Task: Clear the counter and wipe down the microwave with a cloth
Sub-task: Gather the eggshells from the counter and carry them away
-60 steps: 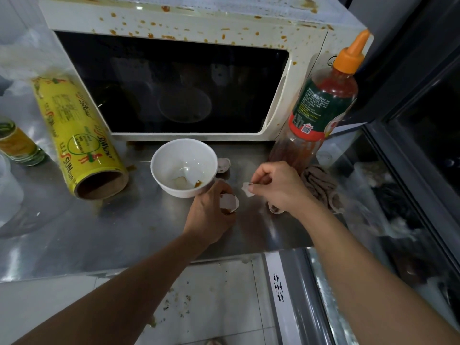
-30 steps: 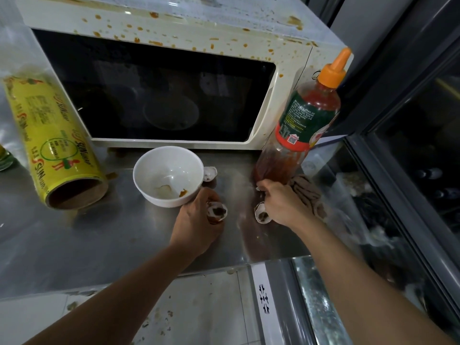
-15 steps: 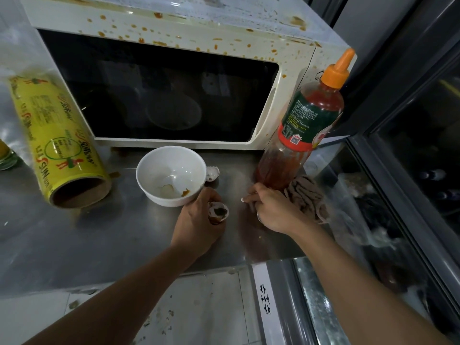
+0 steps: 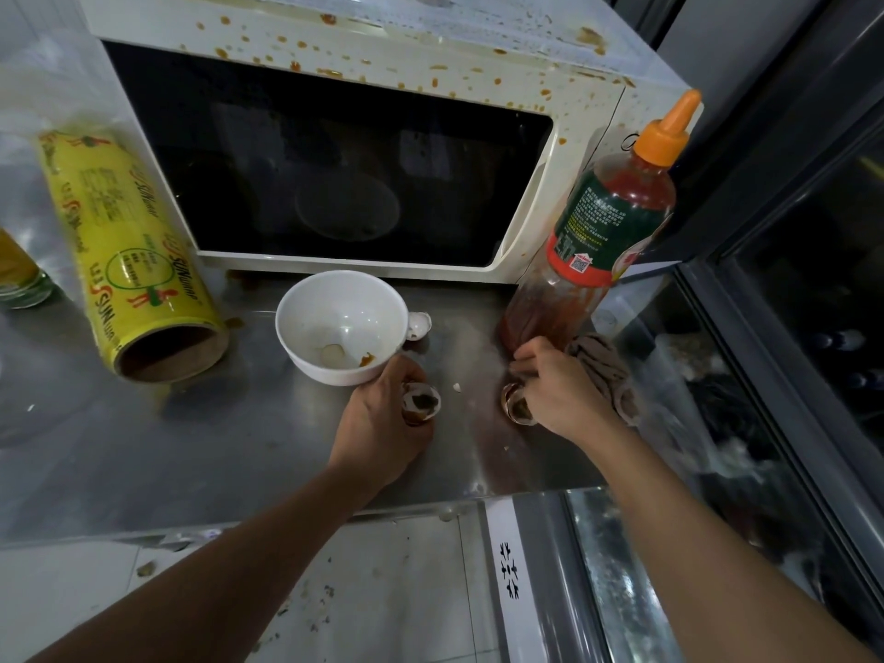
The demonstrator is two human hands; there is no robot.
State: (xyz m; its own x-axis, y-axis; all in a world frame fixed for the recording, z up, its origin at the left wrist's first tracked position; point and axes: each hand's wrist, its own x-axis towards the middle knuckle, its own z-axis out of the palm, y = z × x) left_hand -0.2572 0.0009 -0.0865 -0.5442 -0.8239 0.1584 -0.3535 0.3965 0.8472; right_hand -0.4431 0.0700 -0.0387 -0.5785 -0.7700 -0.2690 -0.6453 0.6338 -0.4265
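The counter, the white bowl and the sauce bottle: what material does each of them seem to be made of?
Counter: probably stainless steel, brushed and dull; it gives blurred grey reflections.
White bowl: a smooth glossy white, likely ceramic, though melamine cannot be excluded.
Sauce bottle: clear plastic, it seems; red sauce shows through the wall, under a printed label and an opaque orange nozzle cap.

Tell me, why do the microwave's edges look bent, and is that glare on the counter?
Head view: the wide-angle lens bows the microwave outward; soft light sheens off the steel counter; the right edge is dim and murky; both hands look sharp.
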